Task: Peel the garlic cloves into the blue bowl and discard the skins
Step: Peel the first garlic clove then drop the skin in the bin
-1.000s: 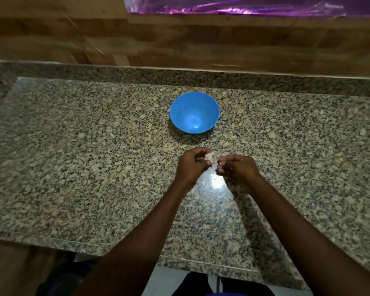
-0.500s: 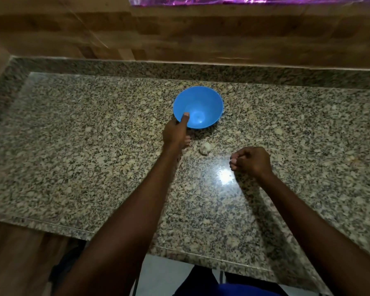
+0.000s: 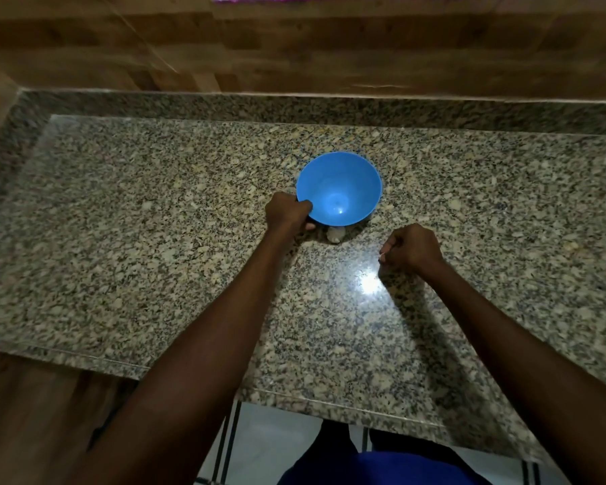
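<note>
Gripping the bowl point(image 3: 340, 185) rim, your left hand point(image 3: 287, 213) tilts it toward you; garlic point(image 3: 335, 234) lies just beneath it, while your right hand point(image 3: 411, 248) stays curled, contents unclear.

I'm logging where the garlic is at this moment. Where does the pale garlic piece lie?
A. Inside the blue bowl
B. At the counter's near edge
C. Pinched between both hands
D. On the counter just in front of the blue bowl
D: the pale garlic piece lies on the granite counter at the near side of the blue bowl, whose inside looks empty.
</note>
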A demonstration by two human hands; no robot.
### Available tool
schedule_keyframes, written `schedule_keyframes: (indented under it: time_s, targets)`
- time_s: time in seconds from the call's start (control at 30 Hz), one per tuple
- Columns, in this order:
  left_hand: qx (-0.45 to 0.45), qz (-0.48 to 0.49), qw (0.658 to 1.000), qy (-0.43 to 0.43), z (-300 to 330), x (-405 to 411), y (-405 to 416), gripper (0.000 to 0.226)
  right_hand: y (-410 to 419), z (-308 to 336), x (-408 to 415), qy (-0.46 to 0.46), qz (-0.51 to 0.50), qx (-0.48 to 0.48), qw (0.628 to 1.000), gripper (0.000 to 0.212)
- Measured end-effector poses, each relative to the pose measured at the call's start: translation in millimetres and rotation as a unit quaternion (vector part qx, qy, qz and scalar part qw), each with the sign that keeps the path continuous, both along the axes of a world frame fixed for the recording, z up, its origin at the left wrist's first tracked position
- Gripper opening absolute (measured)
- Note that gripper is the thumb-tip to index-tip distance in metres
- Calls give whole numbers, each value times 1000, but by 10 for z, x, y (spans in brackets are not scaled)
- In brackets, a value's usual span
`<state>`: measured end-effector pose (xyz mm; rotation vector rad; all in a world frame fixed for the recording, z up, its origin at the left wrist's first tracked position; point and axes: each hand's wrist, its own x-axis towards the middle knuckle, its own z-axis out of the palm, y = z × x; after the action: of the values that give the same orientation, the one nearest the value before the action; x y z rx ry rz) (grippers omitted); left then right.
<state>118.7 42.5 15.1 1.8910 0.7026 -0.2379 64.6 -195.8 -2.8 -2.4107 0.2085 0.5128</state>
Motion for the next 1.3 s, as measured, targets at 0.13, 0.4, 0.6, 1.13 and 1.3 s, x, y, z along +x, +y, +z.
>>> schedule_keyframes:
  time_s: [0.13,0.4,0.6,1.13,1.3]
  targets:
    - [-53,58,997,-7,-71,-98,77,31,2,-69,32,-9,-10,-35,999,7]
    - [140,-42,983,-107,-421,-1010,-154,22,91,-113,-67,-61,-10,-54,997,15]
    - [257,-217,921,-196,-519,-1288,-486,20,319,37,-175,-111,74,-189,973,27]
    - [306,-239,889,-244,-548,-1364,-589,23,243,-55,-492,-220,165,-235,932,19]
    - [254,-84,948,-173,-491,-1156,-628,41,116,-51,-424,-202,113,-184,955,4]
